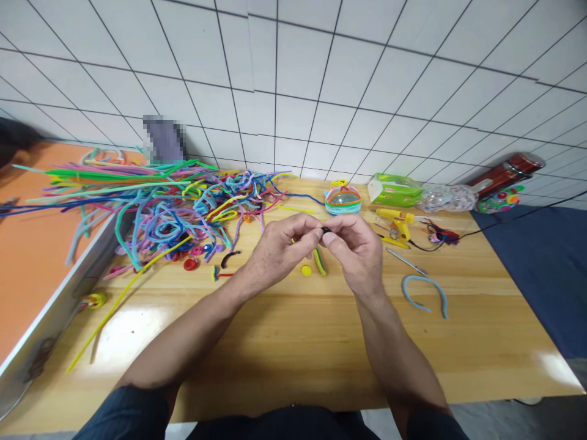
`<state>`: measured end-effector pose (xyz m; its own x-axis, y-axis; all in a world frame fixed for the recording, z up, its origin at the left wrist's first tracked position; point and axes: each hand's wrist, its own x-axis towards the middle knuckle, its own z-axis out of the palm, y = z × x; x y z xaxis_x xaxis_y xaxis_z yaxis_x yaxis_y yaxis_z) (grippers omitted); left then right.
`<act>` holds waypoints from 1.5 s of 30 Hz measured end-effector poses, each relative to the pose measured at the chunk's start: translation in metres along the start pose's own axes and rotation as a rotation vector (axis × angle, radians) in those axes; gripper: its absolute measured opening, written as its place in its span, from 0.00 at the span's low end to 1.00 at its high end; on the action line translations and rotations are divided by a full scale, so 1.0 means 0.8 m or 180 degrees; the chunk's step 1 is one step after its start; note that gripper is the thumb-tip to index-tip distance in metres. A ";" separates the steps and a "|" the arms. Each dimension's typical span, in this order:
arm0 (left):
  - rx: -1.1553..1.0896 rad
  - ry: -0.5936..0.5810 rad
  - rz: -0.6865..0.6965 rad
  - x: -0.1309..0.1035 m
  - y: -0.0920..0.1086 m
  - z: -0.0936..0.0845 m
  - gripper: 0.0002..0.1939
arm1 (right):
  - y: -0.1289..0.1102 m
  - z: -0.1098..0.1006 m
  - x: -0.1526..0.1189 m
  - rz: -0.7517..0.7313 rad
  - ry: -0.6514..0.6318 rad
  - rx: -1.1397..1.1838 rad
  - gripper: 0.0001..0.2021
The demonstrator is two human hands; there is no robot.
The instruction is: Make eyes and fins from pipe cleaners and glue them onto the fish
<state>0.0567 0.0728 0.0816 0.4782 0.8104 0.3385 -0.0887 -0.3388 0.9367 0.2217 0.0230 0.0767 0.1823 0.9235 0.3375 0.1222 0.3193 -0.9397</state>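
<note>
My left hand (pixel 291 244) and my right hand (pixel 358 247) meet above the middle of the wooden table (pixel 284 348). Between their fingertips they pinch a small black piece (pixel 326 230), mostly hidden by the fingers. Just below the hands lie a yellow disc (pixel 306 270) and a green and yellow strip (pixel 320 263). Behind them stands a small multicoloured woven item (pixel 342 200). A curved black strip (pixel 229 259) and a red stick with a coloured end (pixel 215 273) rest left of my left hand.
Colourful pipe cleaners (pixel 169 214) are heaped at the back left. A yellow glue gun (pixel 398 221), tweezers (pixel 406 261) and a blue curved strip (pixel 425 286) lie right. Behind are a green packet (pixel 394 190) and a red-brown flask (pixel 509 174), near a black cord.
</note>
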 end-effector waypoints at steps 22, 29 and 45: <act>-0.0256 0.0011 -0.0034 0.002 0.000 0.003 0.08 | 0.002 -0.001 0.001 -0.0051 -0.0039 0.0387 0.05; -0.0297 0.0021 0.0005 0.003 0.000 0.002 0.09 | 0.002 0.000 0.001 -0.0071 -0.0050 0.0442 0.05; -0.0423 -0.0031 -0.0102 0.002 -0.004 0.003 0.10 | 0.001 0.002 0.004 -0.0150 0.0030 0.0379 0.08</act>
<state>0.0600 0.0741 0.0785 0.4910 0.8149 0.3080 -0.1879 -0.2461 0.9509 0.2209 0.0266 0.0768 0.1885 0.9050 0.3814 0.0143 0.3858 -0.9225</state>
